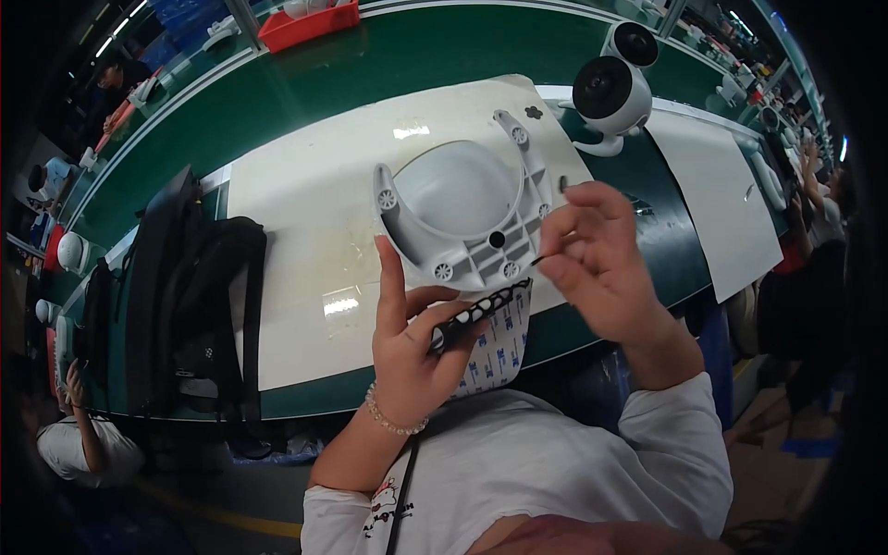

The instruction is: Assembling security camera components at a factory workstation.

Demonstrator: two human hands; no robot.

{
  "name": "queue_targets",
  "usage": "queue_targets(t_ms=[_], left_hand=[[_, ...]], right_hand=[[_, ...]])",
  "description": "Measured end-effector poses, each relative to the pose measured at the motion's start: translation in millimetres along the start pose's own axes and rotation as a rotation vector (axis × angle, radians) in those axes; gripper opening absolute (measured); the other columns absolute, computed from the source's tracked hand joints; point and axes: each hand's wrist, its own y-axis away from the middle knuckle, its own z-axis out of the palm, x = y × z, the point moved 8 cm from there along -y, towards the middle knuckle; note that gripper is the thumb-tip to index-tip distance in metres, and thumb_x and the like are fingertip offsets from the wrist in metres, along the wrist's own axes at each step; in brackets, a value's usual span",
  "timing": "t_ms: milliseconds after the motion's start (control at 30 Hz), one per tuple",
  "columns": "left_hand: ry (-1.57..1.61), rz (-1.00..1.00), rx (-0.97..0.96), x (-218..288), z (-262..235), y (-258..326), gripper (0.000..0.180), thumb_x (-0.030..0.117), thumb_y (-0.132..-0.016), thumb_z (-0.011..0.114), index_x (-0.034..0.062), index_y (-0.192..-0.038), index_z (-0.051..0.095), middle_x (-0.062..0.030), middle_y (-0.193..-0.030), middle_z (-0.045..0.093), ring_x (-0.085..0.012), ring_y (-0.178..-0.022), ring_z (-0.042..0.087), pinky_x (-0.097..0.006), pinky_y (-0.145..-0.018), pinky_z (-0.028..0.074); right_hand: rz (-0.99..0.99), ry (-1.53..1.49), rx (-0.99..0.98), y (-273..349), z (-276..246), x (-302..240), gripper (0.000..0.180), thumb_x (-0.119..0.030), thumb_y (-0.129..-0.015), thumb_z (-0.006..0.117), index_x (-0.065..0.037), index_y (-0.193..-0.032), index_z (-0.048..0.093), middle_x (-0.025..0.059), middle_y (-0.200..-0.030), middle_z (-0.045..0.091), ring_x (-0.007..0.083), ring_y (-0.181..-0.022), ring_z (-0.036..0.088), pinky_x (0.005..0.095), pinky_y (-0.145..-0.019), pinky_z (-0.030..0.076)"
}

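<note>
L hand [412, 347] curls round a sticker sheet [490, 338] w/ black pads, held just below the white plastic fan base [462, 217] lying on the white mat [305, 222]. R hand [597, 264] pinches a thin dark tool [539, 261], tip near base edge. White fan [610, 97] stands behind.

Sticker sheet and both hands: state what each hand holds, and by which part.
The left hand grips the sticker sheet at its upper left edge, thumb on top. The right hand pinches something small and dark at its fingertips; what it is cannot be told.
</note>
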Motion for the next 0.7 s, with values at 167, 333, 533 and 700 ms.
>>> queue_targets(t_ms=[167,333,533,700], left_hand=[[-0.058,0.023,0.016,3.6,3.2,-1.4,0.027,-0.005,-0.062,0.069,0.0005,-0.087,0.059,-0.0324,-0.137,0.017,-0.0216,-0.075,0.063,-0.028,-0.062,0.052],[-0.073,0.060,0.050,3.9,1.5,-0.8,0.026,-0.004,-0.063,0.070,-0.0006,-0.086,0.058,-0.0336,-0.136,0.020,-0.0221,-0.072,0.063,-0.028,-0.061,0.051],[-0.118,0.077,0.096,6.1,-0.5,-1.6,0.024,-0.001,-0.063,0.071,-0.0008,-0.083,0.057,-0.0353,-0.132,0.026,-0.0229,-0.068,0.063,-0.027,-0.057,0.050],[-0.129,0.060,0.114,6.1,-2.7,-3.4,0.022,0.000,-0.062,0.072,-0.0010,-0.081,0.059,-0.0346,-0.132,0.027,-0.0226,-0.067,0.063,-0.026,-0.057,0.050]], right_hand=[[-0.015,0.221,0.001,1.7,15.4,1.5,0.051,0.006,-0.083,0.048,-0.006,-0.126,0.023,0.0078,-0.088,0.049,0.0050,-0.059,0.047,0.0174,-0.053,0.038],[-0.125,0.439,0.106,10.8,20.2,-4.1,0.052,0.006,-0.079,0.054,-0.005,-0.124,0.029,0.0079,-0.083,0.055,0.0078,-0.052,0.050,0.0209,-0.047,0.038],[-0.506,0.993,0.148,28.3,35.8,-30.3,0.051,0.008,-0.065,0.063,-0.001,-0.113,0.049,0.0079,-0.083,0.063,0.0182,-0.051,0.056,0.0263,-0.043,0.040],[-0.292,0.757,0.185,25.7,12.6,-27.4,0.045,-0.004,-0.071,0.068,-0.004,-0.112,0.050,0.0122,-0.100,0.059,0.0117,-0.053,0.053,0.0241,-0.046,0.040]])
